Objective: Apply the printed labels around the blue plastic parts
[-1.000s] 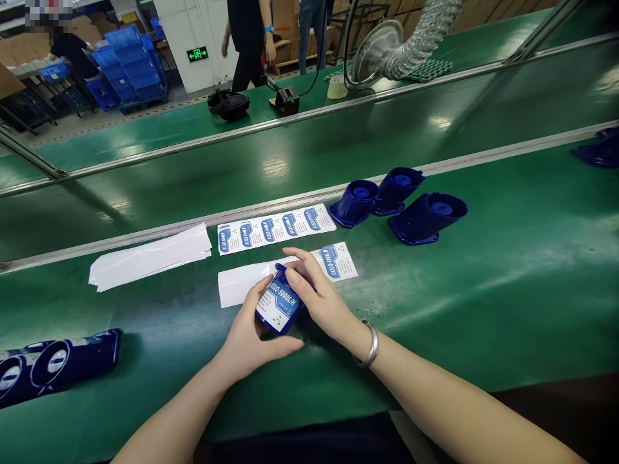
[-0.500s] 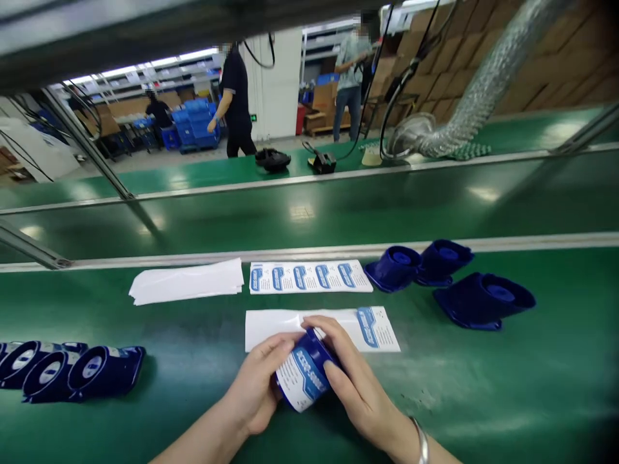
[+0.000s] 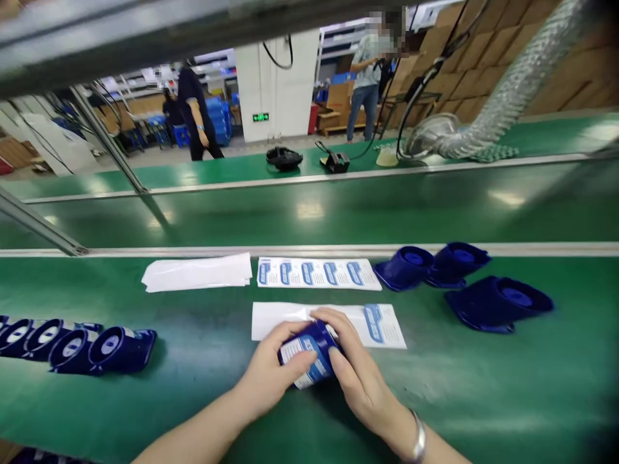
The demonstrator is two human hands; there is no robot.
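Observation:
A dark blue plastic part (image 3: 316, 351) with a blue-and-white label is held between both hands above the green surface. My left hand (image 3: 273, 367) grips its left side, the thumb lying across the label. Around the right side and top are the fingers of my right hand (image 3: 358, 367), which has a silver bracelet at the wrist. Just behind the hands lies a white backing sheet (image 3: 387, 326) with one label at its right end; the hands hide part of it. Farther back is a sheet of several labels (image 3: 319, 274), with blank white strips (image 3: 198, 272) to its left.
Several labelled blue parts (image 3: 116, 349) stand in a row at the left. Three blue parts (image 3: 503, 303) sit at the right. Beyond a metal rail (image 3: 314, 249) are a black device (image 3: 284, 158) and a silver duct (image 3: 503, 96). People stand in the background.
My left thumb has moved from the part's upper edge onto its label, and the part has turned and tilted in the hands. The view has shifted slightly; a background person has moved left.

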